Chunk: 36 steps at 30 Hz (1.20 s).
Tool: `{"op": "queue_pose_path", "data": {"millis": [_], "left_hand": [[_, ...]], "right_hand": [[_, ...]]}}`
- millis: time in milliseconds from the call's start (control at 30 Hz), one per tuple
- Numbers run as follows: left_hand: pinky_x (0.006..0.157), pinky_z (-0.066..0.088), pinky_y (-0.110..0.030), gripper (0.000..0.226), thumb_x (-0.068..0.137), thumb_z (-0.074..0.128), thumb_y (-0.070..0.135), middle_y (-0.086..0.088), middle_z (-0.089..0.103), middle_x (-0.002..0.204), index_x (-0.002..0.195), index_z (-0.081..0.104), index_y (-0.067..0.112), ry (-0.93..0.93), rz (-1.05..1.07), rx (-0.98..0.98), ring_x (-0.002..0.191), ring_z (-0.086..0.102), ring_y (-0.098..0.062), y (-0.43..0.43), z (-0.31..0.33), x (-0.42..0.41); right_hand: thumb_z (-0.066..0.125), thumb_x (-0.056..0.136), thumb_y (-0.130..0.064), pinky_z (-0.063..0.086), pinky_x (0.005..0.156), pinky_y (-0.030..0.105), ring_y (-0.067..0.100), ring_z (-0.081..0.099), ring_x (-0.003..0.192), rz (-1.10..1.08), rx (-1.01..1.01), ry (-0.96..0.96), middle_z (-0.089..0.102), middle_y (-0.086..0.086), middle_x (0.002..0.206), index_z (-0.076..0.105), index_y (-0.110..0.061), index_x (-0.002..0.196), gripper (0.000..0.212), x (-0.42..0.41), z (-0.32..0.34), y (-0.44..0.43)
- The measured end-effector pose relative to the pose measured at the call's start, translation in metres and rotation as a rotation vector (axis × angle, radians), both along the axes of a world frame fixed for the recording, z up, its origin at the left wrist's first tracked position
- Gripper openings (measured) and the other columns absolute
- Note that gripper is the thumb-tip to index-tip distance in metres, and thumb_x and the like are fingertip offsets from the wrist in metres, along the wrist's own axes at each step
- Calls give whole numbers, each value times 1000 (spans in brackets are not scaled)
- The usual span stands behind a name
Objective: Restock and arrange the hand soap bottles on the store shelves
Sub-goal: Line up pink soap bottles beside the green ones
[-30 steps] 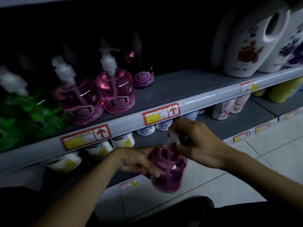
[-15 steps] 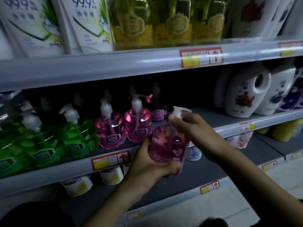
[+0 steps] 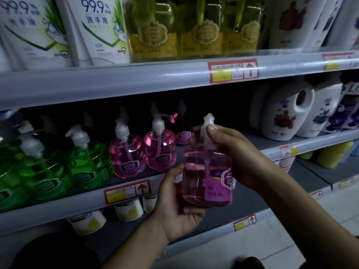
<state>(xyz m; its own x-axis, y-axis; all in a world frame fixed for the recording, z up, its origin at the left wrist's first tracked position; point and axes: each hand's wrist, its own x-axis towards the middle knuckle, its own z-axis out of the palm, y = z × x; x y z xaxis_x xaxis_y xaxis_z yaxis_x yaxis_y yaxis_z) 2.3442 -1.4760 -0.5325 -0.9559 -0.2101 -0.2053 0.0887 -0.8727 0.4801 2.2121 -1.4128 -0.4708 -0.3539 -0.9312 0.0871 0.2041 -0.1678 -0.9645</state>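
Note:
I hold a pink hand soap bottle (image 3: 207,175) upright in front of the middle shelf (image 3: 252,140). My left hand (image 3: 174,206) cups its base and left side. My right hand (image 3: 231,152) grips its white pump neck and right shoulder. On the shelf behind stand two pink pump bottles (image 3: 126,154) (image 3: 159,148), and a third pink bottle (image 3: 182,133) sits further back in the dark. Several green pump bottles (image 3: 87,162) fill the shelf's left part.
White jugs with flower prints (image 3: 285,115) stand at the shelf's right end; bare shelf lies between them and the pink bottles. White pouches (image 3: 97,30) and yellow bottles (image 3: 198,26) line the upper shelf. Small white tubs (image 3: 128,210) sit on the lower shelf.
The pink bottle rose from below the shelf edge to shelf height, and my view tilted up. My right hand stays on the pump; my left hand shifted under the base.

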Motion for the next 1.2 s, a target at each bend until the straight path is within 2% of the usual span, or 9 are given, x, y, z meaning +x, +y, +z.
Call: {"op": "queue_pose_path", "data": {"millis": [100, 233, 300, 400, 567, 700, 933, 1067, 1200], "left_hand": [[30, 29, -17, 30, 80, 62, 42, -1, 58, 62, 86, 65, 14, -226, 174, -302, 41, 47, -8, -4, 4, -11], [56, 36, -12, 9, 84, 64, 13, 4, 53, 79, 91, 61, 19, -551, 798, -1647, 62, 54, -13, -31, -9, -9], [62, 36, -7, 21, 81, 61, 4, 5, 46, 94, 100, 62, 15, -575, 1040, -1875, 68, 51, -14, -44, 1, -1], [72, 35, -2, 38, 86, 57, 5, 3, 40, 116, 120, 59, 22, -612, 992, -1923, 81, 55, -19, -67, 9, 5], [81, 33, -15, 54, 95, 52, 21, -7, 17, 156, 140, 36, 45, -778, 582, -1963, 98, 60, -23, -84, 13, -3], [70, 33, -17, 54, 93, 54, 31, -4, 35, 142, 141, 34, 46, -818, 557, -2039, 66, 42, -3, -90, 20, -9], [53, 29, -11, 51, 87, 57, 26, 0, 45, 114, 135, 43, 40, -806, 593, -2086, 66, 47, -2, -92, 21, -11], [52, 28, -13, 54, 86, 56, 25, -2, 43, 122, 136, 40, 41, -825, 598, -2050, 64, 45, -3, -89, 17, -11], [66, 37, -21, 54, 90, 54, 34, -7, 32, 145, 138, 34, 44, -869, 587, -2045, 75, 53, -13, -83, 13, -14]], "right_hand": [[52, 93, -28, 54, 69, 30, 20, 67, 77, -184, -13, 101, 71, 8, 88, 68, -12, 93, 22, -18, -13, -1], [56, 95, -22, 44, 74, 30, 10, 55, 80, -349, -58, 562, 61, -1, 85, 63, -18, 99, 9, -47, -18, -10], [58, 91, -20, 43, 78, 28, 5, 54, 80, -347, -99, 633, 61, -13, 81, 65, -29, 96, 12, -55, -17, -21], [60, 88, -21, 43, 81, 30, 6, 55, 81, -343, -93, 628, 61, -13, 81, 66, -37, 92, 18, -62, -21, -42], [58, 94, -12, 42, 62, 15, 0, 51, 64, -289, -86, 552, 52, -6, 72, 55, -15, 86, 10, -62, -28, -78], [58, 95, -15, 48, 63, 13, -3, 59, 66, -271, -53, 555, 60, -5, 78, 57, -19, 86, 9, -61, -32, -96], [65, 90, -15, 48, 63, 14, -3, 63, 68, -145, 9, 634, 67, -10, 74, 62, -18, 86, 6, -63, -29, -94], [49, 76, -11, 55, 66, 27, 16, 69, 71, -76, 77, 112, 72, 5, 82, 64, -8, 94, 24, -103, -7, -82], [48, 93, -12, 51, 58, 25, 9, 67, 60, -294, 167, 167, 70, 0, 73, 66, -10, 92, 18, -119, -23, -107]]}}
